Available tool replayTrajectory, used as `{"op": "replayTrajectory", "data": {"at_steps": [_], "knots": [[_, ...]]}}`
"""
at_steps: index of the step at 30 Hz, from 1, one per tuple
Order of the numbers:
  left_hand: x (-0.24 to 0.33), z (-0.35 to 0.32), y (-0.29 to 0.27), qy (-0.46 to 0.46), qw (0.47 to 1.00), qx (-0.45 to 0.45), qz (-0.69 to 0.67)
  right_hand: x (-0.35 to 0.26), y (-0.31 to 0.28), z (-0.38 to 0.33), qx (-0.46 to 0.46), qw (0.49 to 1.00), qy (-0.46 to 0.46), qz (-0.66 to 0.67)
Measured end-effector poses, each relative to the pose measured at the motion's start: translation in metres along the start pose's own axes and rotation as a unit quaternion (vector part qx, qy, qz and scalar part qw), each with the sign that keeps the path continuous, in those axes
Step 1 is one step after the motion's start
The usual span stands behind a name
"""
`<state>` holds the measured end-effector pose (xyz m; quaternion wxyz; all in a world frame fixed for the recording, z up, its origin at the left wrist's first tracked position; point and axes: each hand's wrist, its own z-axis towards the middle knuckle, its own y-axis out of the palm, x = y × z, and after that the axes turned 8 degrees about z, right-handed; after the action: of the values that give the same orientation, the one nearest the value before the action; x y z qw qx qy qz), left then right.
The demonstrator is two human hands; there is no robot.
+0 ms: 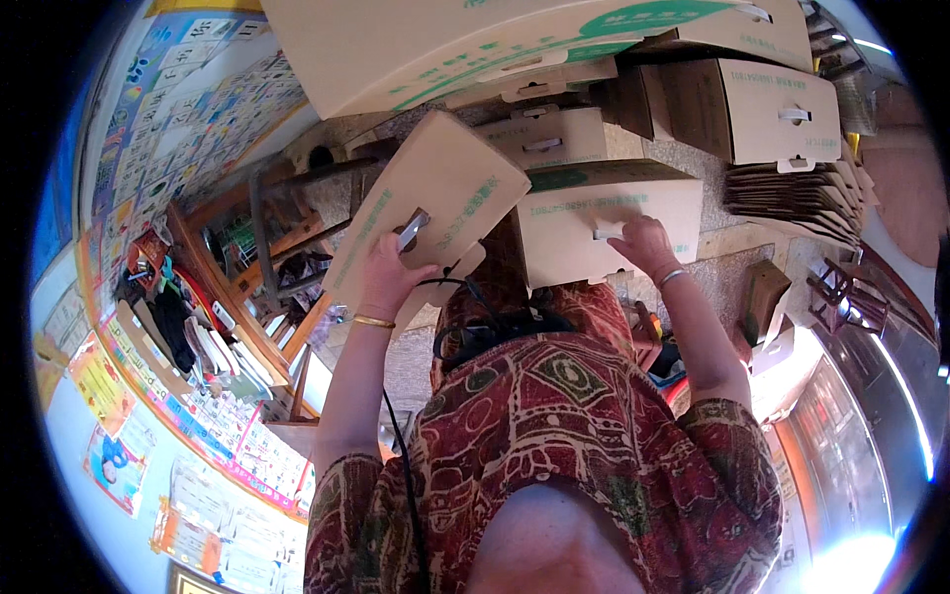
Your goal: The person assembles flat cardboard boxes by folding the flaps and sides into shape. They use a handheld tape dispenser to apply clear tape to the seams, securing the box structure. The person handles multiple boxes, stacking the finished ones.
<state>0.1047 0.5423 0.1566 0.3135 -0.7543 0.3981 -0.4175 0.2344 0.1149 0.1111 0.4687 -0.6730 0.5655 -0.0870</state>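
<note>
I hold a tan cardboard box [554,203] with green print in front of my chest. My left hand [388,267] grips its opened side flap [435,193] at a cut-out handle slot. My right hand [641,246] presses on the box's front panel at the white handle slot. A gold bangle is on my left wrist and a thin silver one on my right. My red patterned dress fills the lower middle of the view.
More tan boxes [752,104] are stacked ahead, and a large one [475,40] hangs over the top. A pile of flat folded cartons [792,193] lies at the right. A wooden shelf [247,297] with goods stands at the left, below walls covered in posters [178,109].
</note>
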Motion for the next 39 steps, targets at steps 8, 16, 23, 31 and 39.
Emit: {"op": "replayTrajectory", "data": {"at_steps": [8, 16, 23, 31, 39], "knots": [[0.014, 0.052, 0.040, 0.058, 0.997, -0.038, -0.034, 0.018, 0.009, -0.065, 0.027, 0.996, 0.084, 0.016], [0.057, 0.090, 0.080, 0.124, 0.987, -0.099, 0.010, 0.027, 0.012, -0.153, 0.062, 0.977, 0.199, 0.041], [0.073, 0.128, 0.113, 0.177, 0.981, -0.076, 0.024, 0.026, 0.015, -0.188, 0.102, 0.949, 0.287, 0.085], [0.081, 0.168, 0.135, 0.196, 0.976, -0.076, 0.063, 0.016, 0.043, -0.211, 0.165, 0.931, 0.302, 0.119], [0.070, 0.204, 0.151, 0.148, 0.983, -0.079, 0.075, -0.011, 0.037, -0.200, 0.231, 0.915, 0.274, 0.184]]}}
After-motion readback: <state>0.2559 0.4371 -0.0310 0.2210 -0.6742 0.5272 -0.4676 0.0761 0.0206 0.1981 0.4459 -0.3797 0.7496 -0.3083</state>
